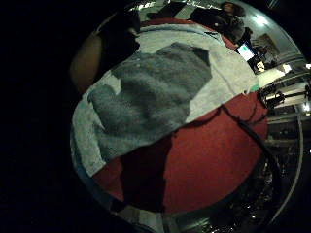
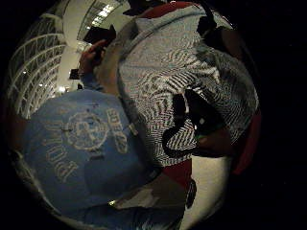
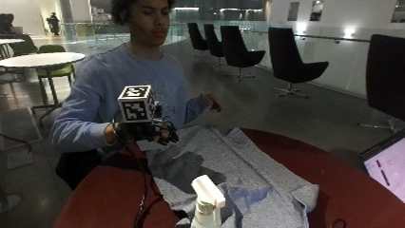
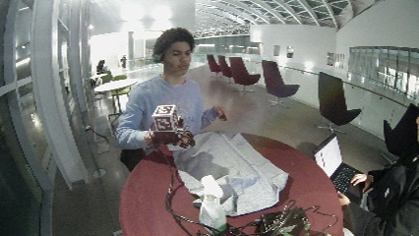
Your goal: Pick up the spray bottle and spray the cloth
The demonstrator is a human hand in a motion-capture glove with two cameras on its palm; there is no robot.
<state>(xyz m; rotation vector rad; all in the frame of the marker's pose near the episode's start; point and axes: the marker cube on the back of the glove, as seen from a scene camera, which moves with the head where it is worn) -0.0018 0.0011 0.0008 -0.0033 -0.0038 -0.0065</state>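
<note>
- Gloved right hand [image 3: 147, 131]: held in the air above the near-person edge of the grey cloth [image 3: 237, 166], apart from it. Fingers hang loosely curled and grip nothing. Its shadow falls on the cloth just below it.
- Round red table [image 3: 114, 199]: a bare strip of red top shows beside the cloth on the side of the gloved hand, running to the table's rim; a black cable [image 3: 144, 194] trails down across this strip.
- Grey cloth: spread flat over the middle of the table, reaching from the person's edge toward the camera's edge. Its border is rumpled and partly folded near the spray bottle. In the little finger side palm view the cloth [image 1: 160, 97] lies below the palm with red table [image 1: 214, 160] open beside it.
- Spray bottle [image 3: 207, 204]: stands upright at the cloth's camera-side edge, white trigger head on top, well apart from the gloved hand. In the wide outside view the bottle [image 4: 211, 204] stands between the cloth and a tangle of cables [image 4: 275, 223] at the rim.
- Bare left hand [image 3: 212, 101]: raised above the far side of the cloth, touching nothing; whether its fingers are spread or curled I cannot tell.
- Laptop [image 3: 387, 168]: open, at the table's edge past the cloth, with bare red top between the two.
</note>
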